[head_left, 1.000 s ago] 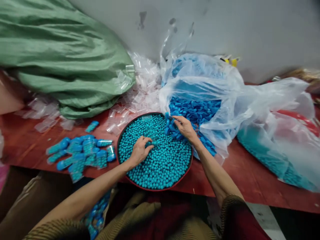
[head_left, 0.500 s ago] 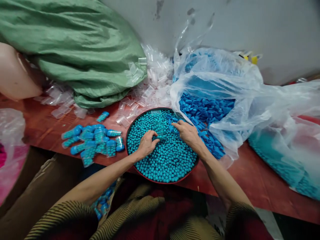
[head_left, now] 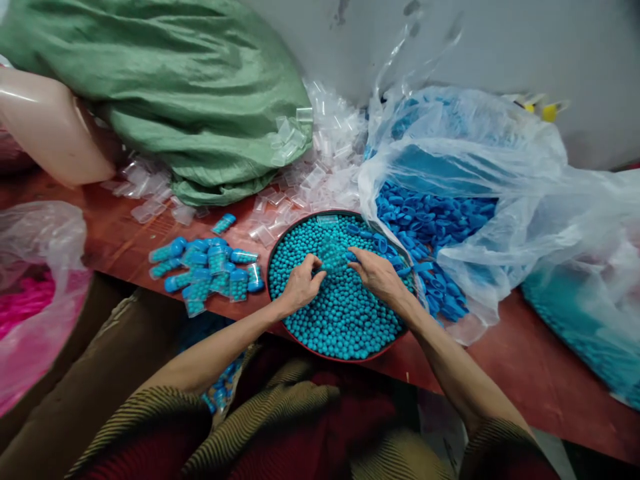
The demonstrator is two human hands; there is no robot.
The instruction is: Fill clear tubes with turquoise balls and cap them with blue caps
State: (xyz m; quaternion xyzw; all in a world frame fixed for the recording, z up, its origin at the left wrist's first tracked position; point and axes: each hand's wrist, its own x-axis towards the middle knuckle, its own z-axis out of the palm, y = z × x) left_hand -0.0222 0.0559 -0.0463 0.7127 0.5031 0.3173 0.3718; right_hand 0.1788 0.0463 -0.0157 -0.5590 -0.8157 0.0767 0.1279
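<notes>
My left hand [head_left: 301, 287] is closed on a small clear plastic container [head_left: 332, 256] filled with turquoise beads, above a round tray [head_left: 350, 360]. Opposite it, my right hand [head_left: 379, 275] pinches a blue cap [head_left: 351, 257] close to the container; whether the two touch is hard to tell. Turquoise beads [head_left: 340, 327] fill the tray. Several loose blue caps [head_left: 380, 242] lie on the beads at the tray's right side. To the left, capped containers of beads [head_left: 210, 267] form a small heap on the red table.
A green sack [head_left: 210, 100] and clear empty containers [head_left: 325, 177] lie behind the tray. A plastic bag [head_left: 465, 157] spills blue caps on the right, beside another bag of beads [head_left: 575, 327]. At left are a beige jug [head_left: 55, 127] and a bag of pink pieces [head_left: 30, 293].
My right hand has moved from the loose caps towards the container and now shows a blue cap in its fingers. The whole view has shifted, with things appearing further right.
</notes>
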